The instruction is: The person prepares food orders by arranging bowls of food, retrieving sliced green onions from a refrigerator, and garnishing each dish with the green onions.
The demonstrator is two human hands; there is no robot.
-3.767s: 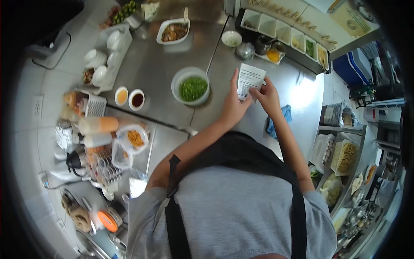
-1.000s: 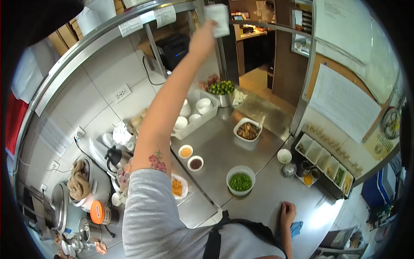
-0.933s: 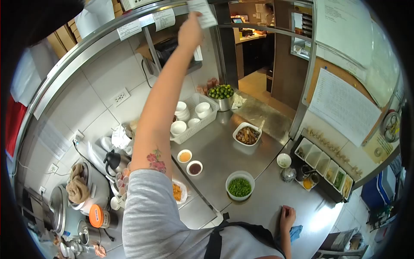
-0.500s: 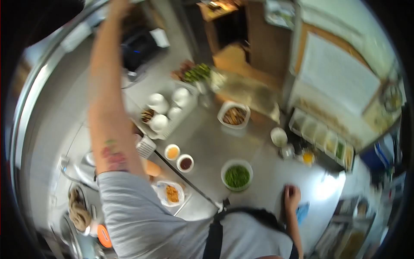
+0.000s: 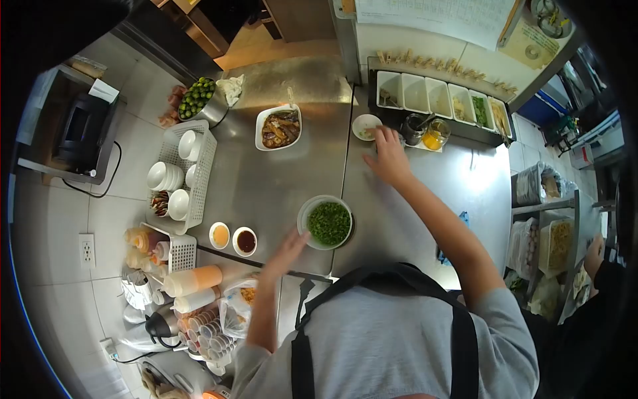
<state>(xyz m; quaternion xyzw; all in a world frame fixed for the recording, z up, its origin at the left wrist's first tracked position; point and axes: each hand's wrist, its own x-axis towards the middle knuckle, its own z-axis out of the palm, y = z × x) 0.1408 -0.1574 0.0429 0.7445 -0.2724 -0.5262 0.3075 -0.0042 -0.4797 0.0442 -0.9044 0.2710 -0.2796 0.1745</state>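
My left hand (image 5: 288, 253) is open and slightly blurred, at the lower left edge of a tub of chopped green herbs (image 5: 328, 223). Farther forward on the right, my right hand (image 5: 389, 156) reaches over the steel counter (image 5: 286, 179) with its fingers spread around or over a small object it mostly hides. Just beyond its fingertips is a small white bowl (image 5: 366, 126). A dark jar (image 5: 413, 129) and a jar of yellow contents (image 5: 436, 135) stand to its right. A white dish of brown food (image 5: 279, 128) lies farther left.
A white basket of bowls (image 5: 203, 174) and two sauce cups stand left, near squeeze bottles (image 5: 193, 280). A row of ingredient bins (image 5: 438, 98) lines the back right. A blue cloth (image 5: 463, 218) lies beside my right forearm. Another person's hand (image 5: 593, 256) shows at the far right.
My left hand has come down from the upper rail to the herb tub, without the paper slip seen earlier. My right hand has moved forward from the counter's near side. The view has turned downward.
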